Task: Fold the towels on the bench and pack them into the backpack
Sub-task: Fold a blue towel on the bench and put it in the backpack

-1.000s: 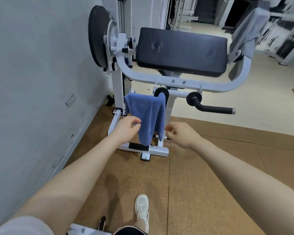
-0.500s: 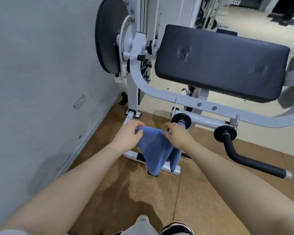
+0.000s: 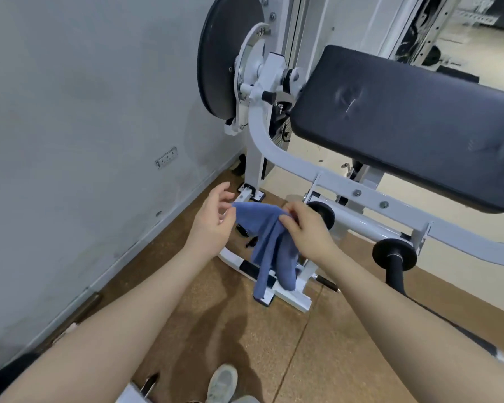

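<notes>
A blue towel (image 3: pixel 269 245) hangs bunched in the air in front of the gym machine, its lower end dangling over the white base frame. My left hand (image 3: pixel 214 221) pinches its upper left corner between thumb and forefinger, the other fingers spread. My right hand (image 3: pixel 306 228) grips the towel's upper right edge with curled fingers. The two hands are close together, so the cloth sags in folds between them. No backpack is in view.
The black padded bench (image 3: pixel 405 120) of the white gym machine (image 3: pixel 277 149) stands ahead and right. A black weight disc (image 3: pixel 218 62) sits by the grey wall (image 3: pixel 70 112) on the left. A black handle (image 3: pixel 396 269) juts out at right. My shoe (image 3: pixel 221 382) is on the cork floor.
The towel has come off the machine's bar and now hangs from both hands. The camera has moved closer to the machine, and my hands have drawn nearer each other.
</notes>
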`<act>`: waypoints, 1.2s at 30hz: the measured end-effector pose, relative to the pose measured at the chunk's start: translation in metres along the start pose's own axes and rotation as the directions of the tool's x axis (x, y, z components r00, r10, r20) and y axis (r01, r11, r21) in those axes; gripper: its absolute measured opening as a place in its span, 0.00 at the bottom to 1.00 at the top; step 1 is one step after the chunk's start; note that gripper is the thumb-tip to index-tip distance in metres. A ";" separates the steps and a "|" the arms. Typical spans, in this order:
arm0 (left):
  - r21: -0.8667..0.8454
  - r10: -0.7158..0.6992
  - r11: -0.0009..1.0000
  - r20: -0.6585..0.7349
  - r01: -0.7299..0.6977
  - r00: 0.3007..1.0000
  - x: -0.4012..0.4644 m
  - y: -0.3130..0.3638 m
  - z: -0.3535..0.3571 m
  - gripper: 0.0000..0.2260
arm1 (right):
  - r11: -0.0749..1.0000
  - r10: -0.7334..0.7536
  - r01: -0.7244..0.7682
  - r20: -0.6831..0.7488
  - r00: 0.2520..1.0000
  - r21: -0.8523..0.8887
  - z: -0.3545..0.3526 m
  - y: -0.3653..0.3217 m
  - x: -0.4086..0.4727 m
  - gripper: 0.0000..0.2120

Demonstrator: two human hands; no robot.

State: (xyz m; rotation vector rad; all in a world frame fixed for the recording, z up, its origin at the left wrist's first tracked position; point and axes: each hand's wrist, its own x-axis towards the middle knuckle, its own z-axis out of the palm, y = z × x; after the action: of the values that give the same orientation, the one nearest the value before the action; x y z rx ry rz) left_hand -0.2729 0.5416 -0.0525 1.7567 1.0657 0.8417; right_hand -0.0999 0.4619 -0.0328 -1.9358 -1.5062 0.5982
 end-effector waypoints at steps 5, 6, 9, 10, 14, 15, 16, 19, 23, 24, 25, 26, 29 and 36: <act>-0.473 -0.283 0.862 -0.150 0.182 0.947 -0.051 0.045 0.006 0.09 | 0.930 -0.259 0.268 -0.070 0.963 0.250 -0.041 -0.054 -0.049 0.04; -0.556 -0.325 0.808 -0.146 0.194 0.934 -0.066 0.052 0.003 0.09 | 0.899 -0.282 0.278 -0.039 0.959 0.338 -0.043 -0.065 -0.059 0.06; -0.627 -0.336 0.756 -0.123 0.189 0.934 -0.120 0.063 -0.007 0.13 | 0.826 -0.365 0.270 0.104 0.925 0.494 -0.034 -0.092 -0.086 0.06; -0.642 -0.350 0.745 -0.142 0.183 0.926 -0.141 0.063 -0.013 0.13 | 0.813 -0.395 0.272 0.145 0.907 0.515 -0.026 -0.098 -0.095 0.06; -0.696 -0.492 0.702 -0.319 0.152 0.810 -0.225 0.050 -0.052 0.11 | 0.778 -0.439 0.198 0.291 0.850 0.596 0.022 -0.122 -0.132 0.10; -0.702 -0.520 0.699 -0.370 0.134 0.770 -0.248 0.046 -0.063 0.09 | 0.781 -0.449 0.172 0.348 0.823 0.600 0.038 -0.128 -0.144 0.10; -0.700 -0.542 0.703 -0.413 0.126 0.732 -0.272 0.041 -0.074 0.08 | 0.785 -0.466 0.153 0.411 0.784 0.600 0.054 -0.134 -0.157 0.10; -0.674 -0.600 0.721 -0.491 0.161 0.631 -0.347 0.028 -0.101 0.06 | 0.801 -0.529 0.154 0.564 0.634 0.578 0.103 -0.160 -0.200 0.10; -0.653 -0.645 0.735 -0.588 0.183 0.489 -0.442 0.015 -0.141 0.09 | 0.827 -0.546 0.196 0.671 0.502 0.527 0.161 -0.203 -0.256 0.10; -0.654 -0.653 0.735 -0.611 0.179 0.449 -0.463 0.013 -0.153 0.09 | 0.833 -0.547 0.224 0.691 0.472 0.507 0.175 -0.212 -0.269 0.09; -0.653 -0.655 0.738 -0.632 0.171 0.413 -0.484 0.010 -0.165 0.09 | 0.837 -0.546 0.253 0.709 0.447 0.485 0.190 -0.222 -0.282 0.09; -0.644 -0.652 0.746 -0.654 0.169 0.383 -0.503 0.008 -0.178 0.09 | 0.840 -0.542 0.287 0.722 0.430 0.460 0.204 -0.231 -0.295 0.09; -0.588 -0.617 0.786 -0.720 0.192 0.319 -0.561 0.002 -0.220 0.09 | 0.838 -0.511 0.419 0.773 0.376 0.350 0.254 -0.258 -0.335 0.09; -0.369 -0.497 0.856 -0.781 0.363 0.379 -0.698 -0.010 -0.318 0.11 | 0.745 -0.527 0.569 0.831 0.180 0.349 0.368 -0.356 -0.457 0.22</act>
State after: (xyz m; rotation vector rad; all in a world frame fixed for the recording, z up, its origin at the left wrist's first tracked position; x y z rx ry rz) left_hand -0.8293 0.0156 -0.0118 0.7380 1.9610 1.4506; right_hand -0.7098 0.1490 -0.0533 -0.7679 -2.7166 1.3926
